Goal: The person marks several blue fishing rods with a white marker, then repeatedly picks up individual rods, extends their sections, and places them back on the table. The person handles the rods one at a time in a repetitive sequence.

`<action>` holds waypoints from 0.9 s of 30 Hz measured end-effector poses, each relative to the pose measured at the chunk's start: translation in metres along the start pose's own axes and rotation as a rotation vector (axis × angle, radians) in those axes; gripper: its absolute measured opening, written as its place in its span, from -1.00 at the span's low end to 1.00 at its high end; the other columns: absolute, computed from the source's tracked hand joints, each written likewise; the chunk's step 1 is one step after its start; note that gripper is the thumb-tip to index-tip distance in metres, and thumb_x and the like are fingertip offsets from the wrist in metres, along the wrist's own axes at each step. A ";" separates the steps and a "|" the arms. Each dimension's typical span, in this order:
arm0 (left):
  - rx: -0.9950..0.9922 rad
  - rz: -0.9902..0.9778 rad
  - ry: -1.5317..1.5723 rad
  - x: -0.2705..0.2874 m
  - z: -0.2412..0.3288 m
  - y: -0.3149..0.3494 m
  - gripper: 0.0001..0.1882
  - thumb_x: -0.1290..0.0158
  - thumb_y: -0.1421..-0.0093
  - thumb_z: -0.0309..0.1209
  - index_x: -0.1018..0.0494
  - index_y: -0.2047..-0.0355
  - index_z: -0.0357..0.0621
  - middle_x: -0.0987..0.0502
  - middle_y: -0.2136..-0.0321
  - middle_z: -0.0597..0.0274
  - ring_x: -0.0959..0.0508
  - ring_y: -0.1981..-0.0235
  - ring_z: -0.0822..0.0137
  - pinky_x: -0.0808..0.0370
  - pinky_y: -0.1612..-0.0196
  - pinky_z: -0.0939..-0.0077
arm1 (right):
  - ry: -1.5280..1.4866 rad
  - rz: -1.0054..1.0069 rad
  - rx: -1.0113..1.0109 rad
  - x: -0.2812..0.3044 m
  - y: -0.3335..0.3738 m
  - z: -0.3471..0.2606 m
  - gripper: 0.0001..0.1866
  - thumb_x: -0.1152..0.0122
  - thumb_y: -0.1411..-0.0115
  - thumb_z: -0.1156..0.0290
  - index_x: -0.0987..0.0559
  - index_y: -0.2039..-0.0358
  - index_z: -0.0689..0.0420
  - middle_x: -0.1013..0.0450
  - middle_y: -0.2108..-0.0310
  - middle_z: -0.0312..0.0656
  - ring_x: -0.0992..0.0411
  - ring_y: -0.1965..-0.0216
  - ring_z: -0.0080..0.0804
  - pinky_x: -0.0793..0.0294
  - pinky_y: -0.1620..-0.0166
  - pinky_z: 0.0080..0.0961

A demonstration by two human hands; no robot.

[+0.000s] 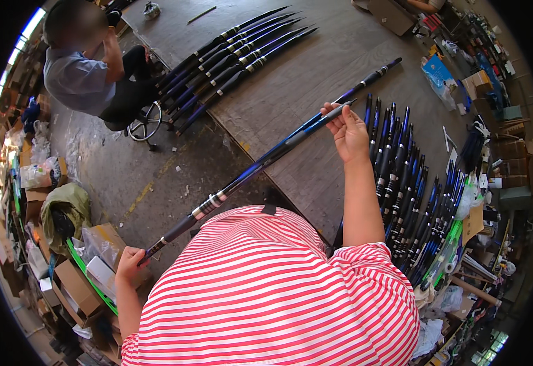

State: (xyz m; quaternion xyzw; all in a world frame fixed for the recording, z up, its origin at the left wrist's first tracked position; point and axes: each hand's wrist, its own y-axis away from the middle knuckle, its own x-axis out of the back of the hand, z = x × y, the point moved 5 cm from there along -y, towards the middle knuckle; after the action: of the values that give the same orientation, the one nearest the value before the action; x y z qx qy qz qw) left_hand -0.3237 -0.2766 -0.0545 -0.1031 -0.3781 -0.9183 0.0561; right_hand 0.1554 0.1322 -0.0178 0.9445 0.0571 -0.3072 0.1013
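A long black and blue fishing rod (pixel 242 177) slants across in front of my body from lower left to upper right. My left hand (pixel 131 266) is closed round its black butt end, below a section with silver bands (pixel 208 206). My right hand (pixel 347 134) grips the upper part near a grey tapered piece (pixel 315 127), with thumb and fingers pressed on it. A thin blue and black length (pixel 370 78) extends past that hand over the table; I cannot tell whether it belongs to the same rod.
Several rods (pixel 242 52) lie side by side on the dark table (pixel 315 67), beyond its edge. More rods (pixel 394 165) are packed in rows at the right. A seated person (pixel 80 79) is at the far left. Cardboard boxes (pixel 77 287) and bags crowd the left side.
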 end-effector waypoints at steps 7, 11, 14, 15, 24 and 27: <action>0.023 -0.009 0.014 0.019 -0.013 0.007 -0.46 -0.04 0.02 0.06 -0.45 0.72 -0.25 -0.30 0.87 0.40 -0.21 0.87 0.60 -0.03 0.79 0.72 | -0.057 0.024 -0.003 0.013 0.001 0.000 -0.75 -0.09 -0.11 0.32 -0.47 0.26 0.21 -0.46 0.34 -0.18 -0.46 0.28 -0.40 -0.47 0.21 -0.48; 0.008 -0.005 -0.015 0.020 -0.006 0.008 -0.46 -0.04 0.02 0.06 -0.44 0.75 -0.23 -0.29 0.88 0.41 -0.21 0.87 0.60 -0.03 0.79 0.70 | -0.066 0.000 0.007 0.007 0.006 -0.002 -0.78 -0.05 -0.13 0.38 -0.47 0.25 0.22 -0.47 0.36 -0.16 -0.46 0.29 -0.36 -0.48 0.19 -0.45; -0.022 0.016 -0.044 0.029 -0.001 0.008 -0.47 -0.04 0.01 0.04 -0.41 0.78 -0.22 -0.28 0.88 0.41 -0.20 0.87 0.60 -0.02 0.79 0.69 | -0.055 -0.020 0.022 0.006 0.010 -0.006 -0.75 0.00 -0.16 0.37 -0.43 0.18 0.21 -0.46 0.31 -0.08 -0.46 0.26 -0.30 -0.47 0.15 -0.42; -0.043 0.009 -0.050 0.036 0.001 0.009 -0.47 -0.04 0.01 0.03 -0.39 0.80 -0.22 -0.27 0.88 0.41 -0.20 0.87 0.60 -0.01 0.79 0.68 | -0.052 -0.046 0.022 0.006 0.012 -0.010 -0.73 0.01 -0.17 0.35 -0.40 0.15 0.20 -0.46 0.29 -0.06 -0.46 0.25 -0.27 -0.47 0.15 -0.42; -0.146 -0.059 -0.234 0.078 0.085 0.008 -0.49 -0.06 0.03 -0.06 -0.38 0.82 -0.30 -0.23 0.90 0.42 -0.16 0.87 0.60 0.01 0.78 0.68 | 0.496 -0.419 0.062 0.016 0.042 -0.067 -0.36 -0.03 -0.03 -0.11 -0.43 0.12 0.24 -0.42 0.17 -0.07 -0.42 0.18 -0.30 -0.39 0.13 -0.37; -0.161 -0.110 -0.373 0.083 0.127 -0.006 -0.48 -0.07 0.04 -0.03 -0.38 0.81 -0.30 -0.24 0.90 0.42 -0.18 0.86 0.60 -0.02 0.77 0.68 | 0.708 -0.752 -0.308 0.005 0.087 -0.053 -0.52 -0.19 0.01 0.11 -0.52 0.23 0.27 -0.48 0.36 -0.17 -0.43 0.41 -0.54 -0.41 0.35 -0.67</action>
State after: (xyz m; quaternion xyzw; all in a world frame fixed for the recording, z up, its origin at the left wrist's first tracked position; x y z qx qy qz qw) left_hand -0.3866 -0.1851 0.0482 -0.2546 -0.3124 -0.9122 -0.0736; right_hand 0.2041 0.0595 0.0347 0.8790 0.4662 0.0267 0.0963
